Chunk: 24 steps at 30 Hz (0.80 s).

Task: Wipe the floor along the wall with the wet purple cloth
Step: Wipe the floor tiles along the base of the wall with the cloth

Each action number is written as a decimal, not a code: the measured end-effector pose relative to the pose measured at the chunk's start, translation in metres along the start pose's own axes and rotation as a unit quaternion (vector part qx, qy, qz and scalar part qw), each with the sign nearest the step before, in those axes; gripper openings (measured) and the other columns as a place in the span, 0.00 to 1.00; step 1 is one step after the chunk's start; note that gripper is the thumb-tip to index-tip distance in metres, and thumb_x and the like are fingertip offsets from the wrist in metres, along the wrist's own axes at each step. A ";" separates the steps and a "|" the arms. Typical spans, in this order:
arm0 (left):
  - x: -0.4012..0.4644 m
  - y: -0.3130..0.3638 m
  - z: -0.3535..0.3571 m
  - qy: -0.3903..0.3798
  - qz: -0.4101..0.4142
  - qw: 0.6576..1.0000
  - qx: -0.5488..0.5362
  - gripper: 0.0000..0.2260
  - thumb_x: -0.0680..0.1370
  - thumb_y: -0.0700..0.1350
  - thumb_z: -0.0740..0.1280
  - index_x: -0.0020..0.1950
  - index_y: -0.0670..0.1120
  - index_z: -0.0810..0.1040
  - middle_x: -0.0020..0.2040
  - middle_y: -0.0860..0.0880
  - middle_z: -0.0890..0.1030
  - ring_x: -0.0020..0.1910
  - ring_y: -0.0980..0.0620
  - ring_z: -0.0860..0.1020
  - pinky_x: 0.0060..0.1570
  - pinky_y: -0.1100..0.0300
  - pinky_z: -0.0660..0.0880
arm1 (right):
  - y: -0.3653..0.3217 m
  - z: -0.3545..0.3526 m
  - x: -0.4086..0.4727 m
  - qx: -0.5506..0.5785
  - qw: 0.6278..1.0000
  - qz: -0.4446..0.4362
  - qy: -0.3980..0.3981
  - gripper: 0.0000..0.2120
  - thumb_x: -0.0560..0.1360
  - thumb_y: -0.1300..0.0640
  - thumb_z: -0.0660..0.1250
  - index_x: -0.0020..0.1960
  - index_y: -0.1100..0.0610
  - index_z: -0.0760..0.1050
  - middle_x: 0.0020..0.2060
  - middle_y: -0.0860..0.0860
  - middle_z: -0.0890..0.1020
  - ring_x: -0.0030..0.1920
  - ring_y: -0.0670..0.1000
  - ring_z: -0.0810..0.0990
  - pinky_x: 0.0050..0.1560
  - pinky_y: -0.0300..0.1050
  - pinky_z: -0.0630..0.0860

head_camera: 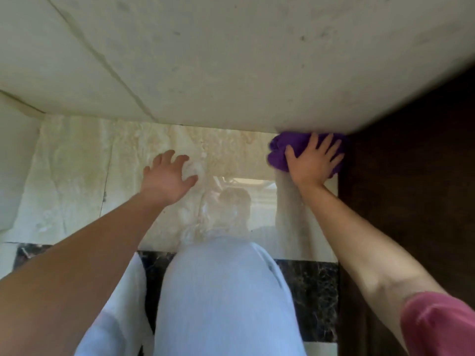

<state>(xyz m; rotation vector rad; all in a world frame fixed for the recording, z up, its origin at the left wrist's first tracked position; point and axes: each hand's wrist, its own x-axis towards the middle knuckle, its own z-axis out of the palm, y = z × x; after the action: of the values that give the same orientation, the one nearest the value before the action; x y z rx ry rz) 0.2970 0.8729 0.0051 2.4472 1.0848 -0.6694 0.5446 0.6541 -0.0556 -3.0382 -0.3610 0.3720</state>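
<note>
Glossy cream marble floor by pale wall: my right hand pressed flat on bunched purple cloth; left hand spread.

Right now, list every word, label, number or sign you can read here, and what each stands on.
None: no text shows anywhere. The purple cloth under the right hand, the cream wall, the glossy floor tile, the dark wood panel and the red sleeve all bear no print.

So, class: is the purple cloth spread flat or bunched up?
Bunched up: the purple cloth bulges in rumpled folds around the right hand, which presses it down at the foot of the wall.
</note>
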 end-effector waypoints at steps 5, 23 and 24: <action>0.006 -0.021 -0.020 -0.031 -0.037 0.999 0.020 0.36 0.77 0.69 0.60 0.81 0.57 0.55 0.84 0.45 0.49 0.82 0.41 0.50 0.74 0.31 0.58 | 0.010 0.009 0.004 0.005 0.999 0.040 -0.005 0.48 0.71 0.27 0.55 0.79 0.62 0.61 0.79 0.67 0.59 0.80 0.66 0.54 0.78 0.67 0.49; 0.013 -0.102 0.066 -0.066 -0.019 0.997 0.045 0.57 0.67 0.77 0.63 0.80 0.57 0.30 0.80 0.47 0.27 0.80 0.38 0.31 0.70 0.22 0.52 | -0.230 0.088 -0.084 0.044 0.998 -0.036 0.000 0.51 0.71 0.28 0.56 0.80 0.66 0.56 0.79 0.69 0.56 0.80 0.67 0.50 0.79 0.66 0.42; 0.012 -0.104 0.064 -0.073 -0.018 0.996 0.046 0.57 0.67 0.76 0.65 0.79 0.58 0.29 0.79 0.48 0.25 0.80 0.39 0.30 0.70 0.21 0.53 | -0.228 0.087 -0.086 0.038 0.998 -0.050 0.000 0.51 0.72 0.28 0.56 0.80 0.65 0.56 0.79 0.69 0.56 0.80 0.67 0.50 0.79 0.66 0.43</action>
<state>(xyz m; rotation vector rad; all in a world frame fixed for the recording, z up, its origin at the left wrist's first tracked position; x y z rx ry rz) 0.2073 0.9127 -0.0691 2.4151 1.0642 -0.9131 0.3916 0.8579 -0.1004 -2.9319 -0.4838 0.3711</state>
